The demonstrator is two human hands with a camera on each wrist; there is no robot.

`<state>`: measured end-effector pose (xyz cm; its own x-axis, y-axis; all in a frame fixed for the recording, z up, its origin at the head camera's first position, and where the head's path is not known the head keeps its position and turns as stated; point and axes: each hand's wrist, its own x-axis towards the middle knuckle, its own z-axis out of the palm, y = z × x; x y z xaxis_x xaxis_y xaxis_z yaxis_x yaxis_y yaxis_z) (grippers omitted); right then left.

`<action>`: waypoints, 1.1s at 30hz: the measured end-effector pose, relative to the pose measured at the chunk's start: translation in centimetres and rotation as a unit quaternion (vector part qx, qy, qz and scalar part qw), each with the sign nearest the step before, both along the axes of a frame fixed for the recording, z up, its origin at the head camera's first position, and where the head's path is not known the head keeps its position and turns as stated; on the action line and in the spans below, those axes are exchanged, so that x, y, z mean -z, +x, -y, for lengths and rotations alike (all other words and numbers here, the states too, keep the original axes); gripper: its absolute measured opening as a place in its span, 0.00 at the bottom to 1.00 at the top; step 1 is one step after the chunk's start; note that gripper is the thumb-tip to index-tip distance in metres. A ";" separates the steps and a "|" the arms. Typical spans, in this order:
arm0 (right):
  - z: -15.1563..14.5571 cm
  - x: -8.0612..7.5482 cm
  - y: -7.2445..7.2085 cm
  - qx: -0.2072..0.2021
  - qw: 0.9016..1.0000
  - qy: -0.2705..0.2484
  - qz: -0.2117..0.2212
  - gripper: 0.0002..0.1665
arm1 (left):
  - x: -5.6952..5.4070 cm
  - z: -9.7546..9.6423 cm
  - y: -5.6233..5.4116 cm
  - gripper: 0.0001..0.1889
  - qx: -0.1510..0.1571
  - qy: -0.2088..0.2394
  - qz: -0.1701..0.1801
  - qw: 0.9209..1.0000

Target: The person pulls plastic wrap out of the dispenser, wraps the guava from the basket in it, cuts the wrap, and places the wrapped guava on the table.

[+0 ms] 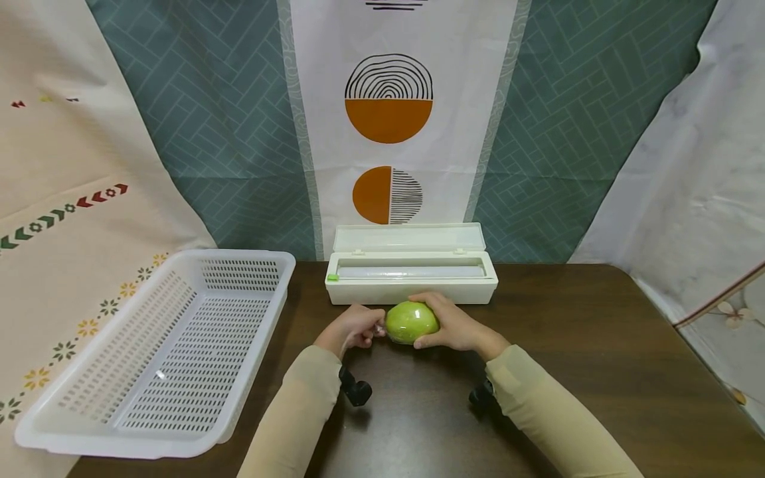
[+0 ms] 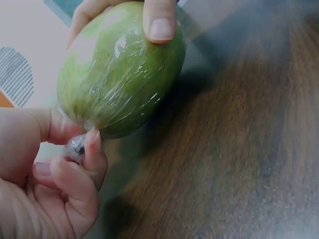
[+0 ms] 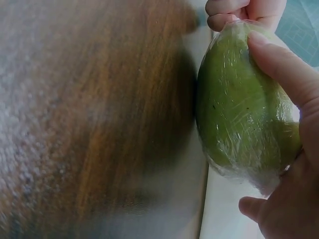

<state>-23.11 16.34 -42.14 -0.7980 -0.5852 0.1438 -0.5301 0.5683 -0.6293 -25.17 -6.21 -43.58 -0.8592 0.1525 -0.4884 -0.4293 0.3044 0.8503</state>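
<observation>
A green mango is wrapped in clear plastic film, which shines and wrinkles over its skin. My right hand grips it from the right, thumb on the near side and fingers over the top. At its left end the film is gathered into a twisted tail. My left hand pinches that tail between thumb and curled fingers, close against the fruit. In the right wrist view the mango lies along my palm, with loose film bunched at its lower end.
Just behind the hands stands a white cling-film box, its lid raised and a roll inside. On the left is a white slotted plastic basket. Everything stands on a dark wooden table, with patterned cloth hanging behind.
</observation>
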 end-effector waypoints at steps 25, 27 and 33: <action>-0.3 0.0 -0.2 -0.003 1.000 -0.008 0.019 0.49 | -0.7 1.3 3.6 0.11 0.178 -0.371 -0.522 0.747; -0.3 0.0 -0.2 -0.003 1.000 -0.011 0.026 0.49 | -0.3 1.3 3.6 0.13 0.179 -0.386 -0.548 0.720; -0.5 0.0 -0.1 -0.003 0.999 -0.019 0.039 0.49 | 1.0 1.1 2.8 0.11 0.166 -0.391 -0.621 0.659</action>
